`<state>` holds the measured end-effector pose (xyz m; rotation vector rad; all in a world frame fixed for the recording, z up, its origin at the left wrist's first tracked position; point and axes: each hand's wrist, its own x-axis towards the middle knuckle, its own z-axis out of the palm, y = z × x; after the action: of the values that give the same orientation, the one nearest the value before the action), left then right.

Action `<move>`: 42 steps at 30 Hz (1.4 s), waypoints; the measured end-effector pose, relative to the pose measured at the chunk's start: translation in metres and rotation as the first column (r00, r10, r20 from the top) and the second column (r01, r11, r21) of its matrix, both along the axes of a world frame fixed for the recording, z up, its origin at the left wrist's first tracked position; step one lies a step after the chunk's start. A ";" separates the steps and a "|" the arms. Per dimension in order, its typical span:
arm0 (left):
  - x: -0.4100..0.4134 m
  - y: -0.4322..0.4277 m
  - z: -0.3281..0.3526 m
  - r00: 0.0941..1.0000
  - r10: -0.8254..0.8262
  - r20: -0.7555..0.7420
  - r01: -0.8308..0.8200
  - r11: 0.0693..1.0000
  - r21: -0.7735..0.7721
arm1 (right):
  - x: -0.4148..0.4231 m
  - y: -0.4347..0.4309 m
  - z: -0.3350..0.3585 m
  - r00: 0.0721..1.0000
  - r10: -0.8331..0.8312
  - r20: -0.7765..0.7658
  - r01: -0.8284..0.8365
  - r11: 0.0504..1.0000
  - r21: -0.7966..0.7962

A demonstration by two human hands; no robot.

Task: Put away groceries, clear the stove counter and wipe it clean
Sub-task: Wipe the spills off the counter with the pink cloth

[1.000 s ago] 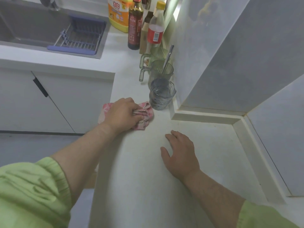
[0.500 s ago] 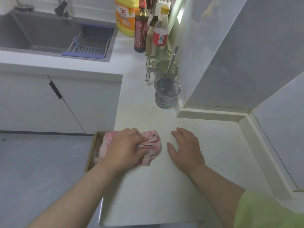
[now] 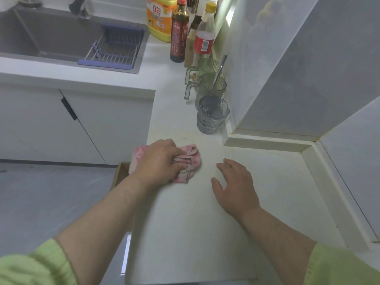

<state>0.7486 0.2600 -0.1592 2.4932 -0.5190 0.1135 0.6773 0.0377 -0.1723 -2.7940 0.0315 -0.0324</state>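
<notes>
A person's right hand (image 3: 236, 186) lies flat, fingers spread, on the white stone counter (image 3: 185, 233); the left hand (image 3: 158, 161) grips a crumpled pink patterned cloth (image 3: 190, 161) at the counter's left edge, near a clear grey plastic cup (image 3: 211, 115)

White counter (image 3: 185, 223) carries a pink cloth (image 3: 194, 158), three plastic cups (image 3: 211, 117) and bottles (image 3: 179, 38).

I record light-green knit sleeves, cuffs gathered: left sleeve (image 3: 37, 264) ends well behind the left grip (image 3: 158, 161), right sleeve (image 3: 339, 268) well behind the right grip (image 3: 236, 188); forearms bare.
</notes>
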 end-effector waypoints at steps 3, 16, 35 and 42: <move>0.023 -0.003 0.000 1.000 0.008 -0.020 -0.008 1.000 0.012 | 0.001 0.000 -0.001 1.000 -0.003 0.015 0.003 1.000 -0.008; 0.089 -0.011 0.007 1.000 0.018 -0.011 -0.018 0.999 -0.038 | 0.001 0.001 0.001 1.000 -0.012 -0.002 0.012 1.000 -0.008; -0.006 0.029 0.013 0.986 0.081 -0.146 -0.098 0.988 -0.118 | -0.002 0.009 0.009 0.998 -0.048 -0.042 0.047 0.999 -0.027; -0.054 0.049 0.018 0.967 0.072 -0.245 -0.096 0.992 -0.087 | -0.018 0.038 0.035 0.976 -0.187 -0.113 0.211 0.940 0.268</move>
<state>0.6946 0.3092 -0.1413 2.3895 -0.2987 -0.1287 0.6597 0.0756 -0.1369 -2.4971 0.3164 0.0406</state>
